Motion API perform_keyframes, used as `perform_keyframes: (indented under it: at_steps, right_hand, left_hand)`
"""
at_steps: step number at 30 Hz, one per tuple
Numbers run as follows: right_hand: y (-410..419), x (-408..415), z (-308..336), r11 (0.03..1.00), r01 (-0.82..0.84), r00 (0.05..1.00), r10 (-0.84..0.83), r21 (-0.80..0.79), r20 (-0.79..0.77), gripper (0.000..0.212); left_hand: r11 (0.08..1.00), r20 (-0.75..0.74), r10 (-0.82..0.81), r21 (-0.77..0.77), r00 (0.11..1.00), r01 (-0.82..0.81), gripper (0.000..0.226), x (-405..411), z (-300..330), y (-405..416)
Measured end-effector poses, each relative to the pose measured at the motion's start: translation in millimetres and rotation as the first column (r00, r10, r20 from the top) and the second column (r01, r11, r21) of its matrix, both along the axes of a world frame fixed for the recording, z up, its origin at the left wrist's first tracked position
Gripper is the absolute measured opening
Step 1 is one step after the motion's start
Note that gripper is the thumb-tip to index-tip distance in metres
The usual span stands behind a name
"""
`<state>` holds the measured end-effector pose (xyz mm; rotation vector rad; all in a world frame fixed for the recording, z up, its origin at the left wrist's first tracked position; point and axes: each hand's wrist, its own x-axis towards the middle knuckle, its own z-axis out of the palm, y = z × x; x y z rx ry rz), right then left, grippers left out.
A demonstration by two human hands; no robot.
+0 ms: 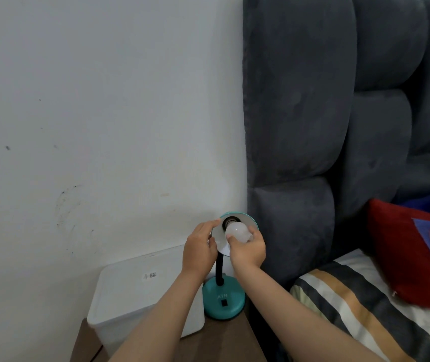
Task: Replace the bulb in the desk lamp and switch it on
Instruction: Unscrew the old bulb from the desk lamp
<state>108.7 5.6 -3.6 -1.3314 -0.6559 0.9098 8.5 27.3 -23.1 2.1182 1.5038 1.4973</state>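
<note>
We see the right hand (246,248) gripping the white bulb (237,232) at the lamp shade's (250,220) dark socket, the left hand (199,250) clasping the rim, and whether the bulb's base is seated stays hidden.

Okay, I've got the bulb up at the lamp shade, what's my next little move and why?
Probably keep turning the bulb with your right hand while the left hand steadies the shade. The bulb sits at the dark socket and is unlit, so whether it is seated cannot be told. The switch on the teal base comes after.
</note>
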Motion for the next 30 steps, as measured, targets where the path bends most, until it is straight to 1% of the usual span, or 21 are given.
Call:
perform_keyframes:
  at_steps: [5,8,14,16,18,22,23,30]
  right_hand:
    - [-1.6,0.7,1.4,1.000,-0.016,0.999,0.017,0.023,-0.032,0.056]
    - [-2.7,-0.6,2.2,0.999,-0.029,0.997,0.032,0.041,-0.077,0.057]
    - [-5.4,0.9,6.1,0.999,-0.002,0.988,0.010,0.050,-0.155,0.034]
    - [-4.6,2.4,7.4,0.999,0.007,0.987,0.001,0.046,-0.159,0.030]
    - [-5.3,2.3,9.1,0.998,0.017,0.989,-0.009,0.053,-0.148,0.036]
    - [-5.0,0.2,8.5,0.999,0.030,0.994,-0.026,0.033,-0.109,0.061]
    - [-4.6,-0.1,7.7,0.999,0.025,0.994,-0.023,0.022,-0.107,0.063]
    - [-4.3,1.7,6.5,1.000,-0.015,1.000,0.014,0.006,0.008,0.055]
  left_hand:
    - [1.000,0.000,0.003,0.003,1.000,-0.003,0.052,0.1,-0.6,0.4]
    - [1.000,-0.005,0.007,0.002,1.000,-0.007,0.052,0.1,-0.7,1.4]
    - [1.000,-0.016,0.008,0.003,1.000,-0.008,0.051,0.0,-0.6,1.3]
    - [1.000,-0.014,0.005,0.001,1.000,-0.005,0.051,0.5,-0.1,0.6]
    - [1.000,-0.010,0.004,0.001,1.000,-0.004,0.052,0.7,0.1,0.3]
    - [1.000,-0.004,0.001,-0.006,1.000,-0.001,0.052,0.1,0.2,0.2]
    - [1.000,-0.004,0.000,-0.008,1.000,0.000,0.052,0.0,0.3,0.1]
    - [1.000,-0.011,0.007,0.006,1.000,-0.007,0.052,0.5,0.3,0.7]
